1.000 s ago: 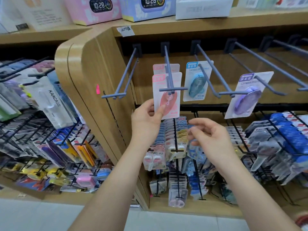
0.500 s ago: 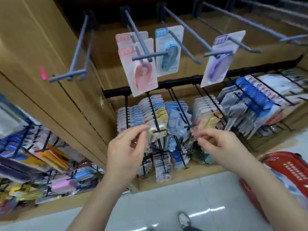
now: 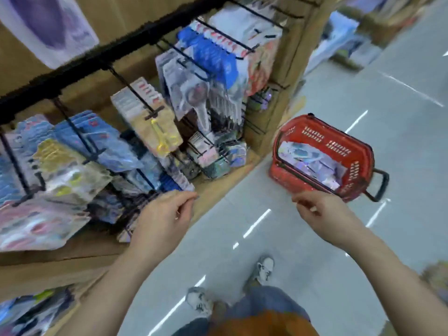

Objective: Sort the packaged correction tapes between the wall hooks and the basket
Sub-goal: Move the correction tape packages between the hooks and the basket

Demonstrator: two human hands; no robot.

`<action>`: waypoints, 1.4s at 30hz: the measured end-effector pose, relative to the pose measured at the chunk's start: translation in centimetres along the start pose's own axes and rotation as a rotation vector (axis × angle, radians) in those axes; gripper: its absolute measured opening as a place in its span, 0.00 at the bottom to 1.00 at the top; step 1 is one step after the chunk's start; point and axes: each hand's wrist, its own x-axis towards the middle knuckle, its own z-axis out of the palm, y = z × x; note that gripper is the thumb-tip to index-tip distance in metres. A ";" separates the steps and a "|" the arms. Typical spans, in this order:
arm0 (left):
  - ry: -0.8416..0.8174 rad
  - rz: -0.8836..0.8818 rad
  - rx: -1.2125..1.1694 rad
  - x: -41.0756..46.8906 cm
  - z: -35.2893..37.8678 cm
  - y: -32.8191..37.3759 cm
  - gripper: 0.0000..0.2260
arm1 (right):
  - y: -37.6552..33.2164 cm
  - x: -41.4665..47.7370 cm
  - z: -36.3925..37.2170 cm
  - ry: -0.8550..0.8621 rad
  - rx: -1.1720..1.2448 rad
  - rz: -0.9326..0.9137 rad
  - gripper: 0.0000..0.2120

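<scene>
A red basket (image 3: 358,151) stands on the grey floor at the right, with several packaged correction tapes (image 3: 312,163) lying inside it. A purple correction tape package (image 3: 46,27) hangs at the top left corner, its hook out of frame. My left hand (image 3: 164,219) hovers in front of the lower racks with fingers loosely curled, holding nothing. My right hand (image 3: 322,214) hangs just in front of the basket's near rim, fingers loosely curled and empty. The view is motion-blurred.
Black wire hooks on a black rail (image 3: 121,49) carry dense rows of packaged stationery (image 3: 145,122) above a wooden shelf base (image 3: 218,185). My shoes (image 3: 264,267) stand on the floor below. Another display (image 3: 344,37) lies across the aisle.
The view swung down and right, from the upper hooks to the floor and basket. Both hands dropped lower; the left let go of the pink package and the right moved toward the basket.
</scene>
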 end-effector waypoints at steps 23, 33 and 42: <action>-0.597 -0.107 -0.104 31.5 39.6 14.8 0.09 | 32.9 18.7 -3.1 0.246 0.490 0.706 0.14; -0.854 0.033 0.204 42.8 62.3 8.1 0.14 | 46.9 37.4 6.5 0.090 0.477 0.722 0.34; -1.053 0.283 0.288 43.4 81.8 4.6 0.20 | 60.6 46.5 19.1 0.106 0.610 1.064 0.38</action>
